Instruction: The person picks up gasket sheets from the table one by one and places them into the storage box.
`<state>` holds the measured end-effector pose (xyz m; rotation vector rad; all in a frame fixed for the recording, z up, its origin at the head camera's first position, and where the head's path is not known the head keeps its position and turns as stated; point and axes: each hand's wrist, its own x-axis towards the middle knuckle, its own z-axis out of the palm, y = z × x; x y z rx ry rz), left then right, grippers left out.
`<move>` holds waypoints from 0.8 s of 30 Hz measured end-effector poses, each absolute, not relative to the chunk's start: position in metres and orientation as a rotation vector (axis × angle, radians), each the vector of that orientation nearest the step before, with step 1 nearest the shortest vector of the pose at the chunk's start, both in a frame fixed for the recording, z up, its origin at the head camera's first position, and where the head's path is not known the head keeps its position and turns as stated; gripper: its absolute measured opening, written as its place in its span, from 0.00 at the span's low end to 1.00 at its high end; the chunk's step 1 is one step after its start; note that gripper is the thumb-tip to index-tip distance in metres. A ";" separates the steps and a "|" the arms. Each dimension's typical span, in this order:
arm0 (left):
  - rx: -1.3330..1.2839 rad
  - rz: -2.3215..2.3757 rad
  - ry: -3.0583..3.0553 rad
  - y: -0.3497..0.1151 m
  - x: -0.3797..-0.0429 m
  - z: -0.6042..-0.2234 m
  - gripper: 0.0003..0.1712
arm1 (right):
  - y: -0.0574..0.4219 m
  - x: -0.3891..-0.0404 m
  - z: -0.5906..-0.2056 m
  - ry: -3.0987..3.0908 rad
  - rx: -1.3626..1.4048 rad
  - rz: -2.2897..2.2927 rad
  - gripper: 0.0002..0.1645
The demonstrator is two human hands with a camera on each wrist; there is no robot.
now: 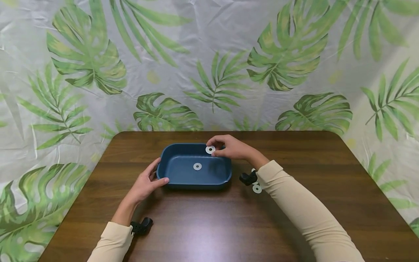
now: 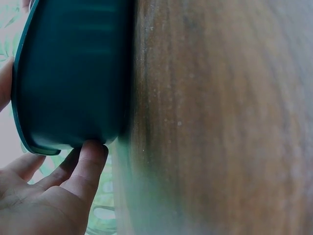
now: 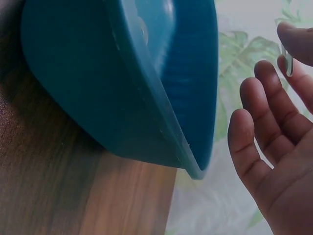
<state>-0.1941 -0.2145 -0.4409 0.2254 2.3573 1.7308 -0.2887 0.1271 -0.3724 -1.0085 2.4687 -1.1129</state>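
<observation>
we see the left hand (image 1: 144, 185) gripping one end of the blue tray (image 1: 181, 173) on the table (image 1: 301, 154); the right hand (image 1: 230, 147) pinches a white ring (image 1: 207, 149) above the tray, and a second ring (image 1: 194, 166) lies on its floor.

The tray (image 1: 178, 176) looks smooth plastic, the table (image 1: 199, 222) glossy wood, the backdrop (image 1: 222, 32) creased cloth.

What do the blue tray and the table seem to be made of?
Blue tray: likely molded plastic with a satin finish, judging by its smooth rounded walls and soft sheen. Table: wood or wood-look laminate, glossy; brown grain streaks and a bright reflection show.
</observation>
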 end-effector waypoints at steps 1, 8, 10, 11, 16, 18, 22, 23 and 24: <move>0.227 1.726 2.362 -0.215 -0.194 -0.441 0.49 | 0.127 -0.289 -0.373 2.466 -1.004 -1.118 0.24; 0.238 1.721 2.372 -0.214 -0.193 -0.439 0.49 | 0.133 -0.292 -0.376 2.526 -0.865 -1.163 0.34; 0.237 1.729 2.366 -0.214 -0.193 -0.439 0.49 | 0.136 -0.293 -0.377 2.550 -0.849 -1.160 0.33; 0.236 1.729 2.365 -0.214 -0.193 -0.439 0.49 | 0.138 -0.293 -0.377 2.555 -0.850 -1.157 0.32; 0.238 1.730 2.363 -0.215 -0.193 -0.439 0.49 | 0.147 -0.289 -0.377 2.565 -0.852 -1.133 0.28; 0.244 1.723 2.370 -0.215 -0.193 -0.439 0.49 | 0.152 -0.286 -0.378 2.570 -0.855 -1.115 0.27; 0.251 1.714 2.382 -0.214 -0.193 -0.439 0.49 | 0.163 -0.280 -0.379 2.594 -0.886 -1.059 0.26; 0.250 1.712 2.384 -0.214 -0.193 -0.440 0.49 | 0.167 -0.278 -0.379 2.603 -0.897 -1.044 0.26; 0.249 1.712 2.385 -0.214 -0.194 -0.440 0.49 | 0.170 -0.276 -0.379 2.609 -0.905 -1.037 0.26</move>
